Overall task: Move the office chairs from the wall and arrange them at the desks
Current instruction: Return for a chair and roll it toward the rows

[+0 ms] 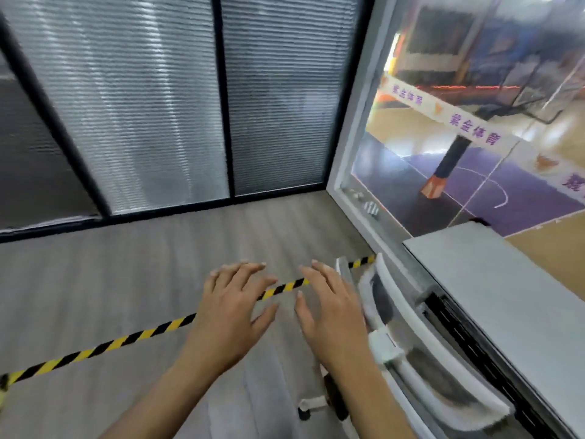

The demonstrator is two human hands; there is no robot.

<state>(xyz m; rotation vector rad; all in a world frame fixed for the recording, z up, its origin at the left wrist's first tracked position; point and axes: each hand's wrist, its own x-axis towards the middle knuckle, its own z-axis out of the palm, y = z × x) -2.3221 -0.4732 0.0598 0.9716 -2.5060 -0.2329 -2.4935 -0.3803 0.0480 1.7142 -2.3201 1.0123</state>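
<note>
While I hold them out over the grey floor [158,274], my left hand [234,307] and right hand [332,312] are spread flat, fingers loose, grasping nothing. Just beside my right hand, at four o'clock, the white-framed office chair [421,350] stands against the desk [506,296]. Striped floor tape [126,340] runs toward eight o'clock.
</note>
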